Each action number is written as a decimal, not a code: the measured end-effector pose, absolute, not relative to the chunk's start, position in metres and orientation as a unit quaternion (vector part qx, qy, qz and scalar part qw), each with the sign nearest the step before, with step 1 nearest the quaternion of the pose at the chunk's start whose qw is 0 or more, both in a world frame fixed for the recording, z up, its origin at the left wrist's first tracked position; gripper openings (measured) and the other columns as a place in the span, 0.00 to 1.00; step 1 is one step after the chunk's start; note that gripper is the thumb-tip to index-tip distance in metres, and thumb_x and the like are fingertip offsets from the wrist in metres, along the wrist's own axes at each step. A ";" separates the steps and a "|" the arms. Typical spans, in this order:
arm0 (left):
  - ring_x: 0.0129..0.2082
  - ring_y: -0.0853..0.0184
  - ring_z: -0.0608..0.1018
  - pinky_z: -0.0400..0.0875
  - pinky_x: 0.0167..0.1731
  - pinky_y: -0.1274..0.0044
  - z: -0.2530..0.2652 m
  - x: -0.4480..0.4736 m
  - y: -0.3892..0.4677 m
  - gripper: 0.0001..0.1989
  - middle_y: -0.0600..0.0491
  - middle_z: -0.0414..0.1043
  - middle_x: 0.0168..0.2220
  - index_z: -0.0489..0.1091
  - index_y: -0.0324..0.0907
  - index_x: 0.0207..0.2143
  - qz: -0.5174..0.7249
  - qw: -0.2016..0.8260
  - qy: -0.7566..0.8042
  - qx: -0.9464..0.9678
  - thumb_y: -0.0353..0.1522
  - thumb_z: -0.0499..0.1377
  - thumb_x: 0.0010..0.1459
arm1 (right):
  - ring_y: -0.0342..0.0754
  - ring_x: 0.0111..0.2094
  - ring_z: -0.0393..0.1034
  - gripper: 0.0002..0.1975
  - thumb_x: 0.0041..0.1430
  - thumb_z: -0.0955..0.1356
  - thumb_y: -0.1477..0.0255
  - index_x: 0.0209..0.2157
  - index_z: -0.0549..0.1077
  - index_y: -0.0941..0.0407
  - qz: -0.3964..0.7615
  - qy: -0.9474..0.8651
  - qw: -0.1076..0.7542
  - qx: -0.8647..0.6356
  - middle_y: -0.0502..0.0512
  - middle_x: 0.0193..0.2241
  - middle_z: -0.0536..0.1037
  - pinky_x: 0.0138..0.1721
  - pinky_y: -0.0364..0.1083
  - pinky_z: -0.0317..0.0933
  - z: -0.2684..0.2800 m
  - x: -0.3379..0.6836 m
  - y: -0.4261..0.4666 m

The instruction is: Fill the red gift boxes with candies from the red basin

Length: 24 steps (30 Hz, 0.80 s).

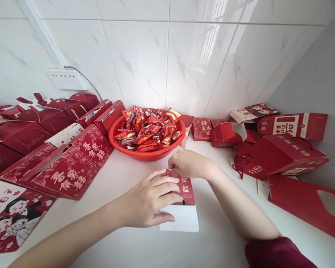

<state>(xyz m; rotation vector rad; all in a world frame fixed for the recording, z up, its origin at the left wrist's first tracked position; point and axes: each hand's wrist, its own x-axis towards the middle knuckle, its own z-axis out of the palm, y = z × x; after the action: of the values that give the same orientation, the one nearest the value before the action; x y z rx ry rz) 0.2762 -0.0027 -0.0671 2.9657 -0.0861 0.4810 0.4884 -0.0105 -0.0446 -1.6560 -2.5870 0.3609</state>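
Note:
A small red gift box with pale Chinese lettering lies on the white table. Its white end flap sticks out on the side nearest me. My left hand lies over the box's left part with its fingers spread, the thumb along the white flap. At the far end of the box, my right hand is bent downward with curled fingers closed on the box's edge; the fingertips are partly hidden. Just beyond both hands stands a round red basin heaped with red-wrapped sweets.
Folded red gift boxes and assembled ones crowd the left side. A printed couple box lies at the near left. More red boxes fill the right side. A tiled wall with a power socket stands behind.

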 end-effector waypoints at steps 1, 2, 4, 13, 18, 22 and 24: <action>0.53 0.57 0.71 0.58 0.57 0.63 -0.068 0.276 -0.001 0.18 0.48 0.75 0.45 0.70 0.44 0.49 0.170 0.048 -0.023 0.984 0.44 0.58 0.63 | 0.41 0.19 0.55 0.10 0.55 0.65 0.79 0.22 0.72 0.58 0.129 -0.841 0.023 -0.525 0.50 0.17 0.68 0.23 0.44 0.44 -0.044 0.489 -0.009; 0.49 0.57 0.73 0.61 0.52 0.64 -0.068 0.275 0.001 0.19 0.49 0.76 0.40 0.72 0.43 0.46 0.183 0.024 -0.015 0.983 0.47 0.57 0.62 | 0.41 0.20 0.54 0.10 0.55 0.64 0.80 0.23 0.73 0.58 0.140 -0.845 0.025 -0.516 0.49 0.17 0.68 0.24 0.44 0.44 -0.044 0.491 -0.008; 0.39 0.59 0.74 0.62 0.41 0.66 -0.068 0.273 0.003 0.22 0.50 0.74 0.32 0.72 0.42 0.40 0.194 -0.027 0.008 0.981 0.51 0.56 0.61 | 0.41 0.21 0.53 0.09 0.55 0.64 0.81 0.24 0.72 0.59 0.152 -0.851 0.036 -0.501 0.48 0.18 0.68 0.25 0.44 0.44 -0.044 0.492 -0.005; 0.44 0.52 0.75 0.48 0.63 0.53 -0.069 0.273 -0.006 0.35 0.45 0.75 0.36 0.74 0.37 0.36 0.131 -0.064 0.089 0.985 0.61 0.54 0.52 | 0.41 0.23 0.54 0.10 0.53 0.64 0.83 0.21 0.68 0.58 0.136 -0.862 0.070 -0.483 0.48 0.19 0.66 0.26 0.43 0.45 -0.052 0.493 -0.001; 0.66 0.46 0.57 0.47 0.65 0.56 -0.070 0.268 -0.016 0.40 0.37 0.60 0.63 0.71 0.34 0.52 0.124 -0.084 0.134 0.980 0.59 0.53 0.55 | 0.43 0.27 0.61 0.08 0.55 0.65 0.83 0.28 0.74 0.58 0.155 -0.852 0.068 -0.495 0.52 0.25 0.73 0.29 0.42 0.49 -0.049 0.491 -0.003; 0.69 0.43 0.49 0.38 0.66 0.52 -0.074 0.267 -0.027 0.46 0.32 0.48 0.68 0.64 0.32 0.61 0.128 -0.105 0.184 0.969 0.60 0.52 0.54 | 0.45 0.30 0.63 0.08 0.55 0.65 0.82 0.26 0.73 0.59 0.116 -0.856 0.061 -0.499 0.54 0.25 0.74 0.30 0.43 0.50 -0.054 0.488 -0.004; 0.69 0.39 0.45 0.42 0.64 0.50 -0.077 0.268 -0.029 0.50 0.31 0.41 0.69 0.60 0.33 0.64 0.141 -0.097 0.202 0.964 0.62 0.53 0.52 | 0.45 0.29 0.62 0.08 0.55 0.65 0.81 0.24 0.72 0.59 0.092 -0.859 0.049 -0.501 0.54 0.23 0.72 0.28 0.43 0.49 -0.056 0.487 -0.005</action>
<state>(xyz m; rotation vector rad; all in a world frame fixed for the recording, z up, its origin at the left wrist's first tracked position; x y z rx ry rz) 0.2679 -0.0292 -0.0768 3.2325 0.6754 0.4716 0.4868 -0.0049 -0.0559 -1.5256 -2.6184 0.2789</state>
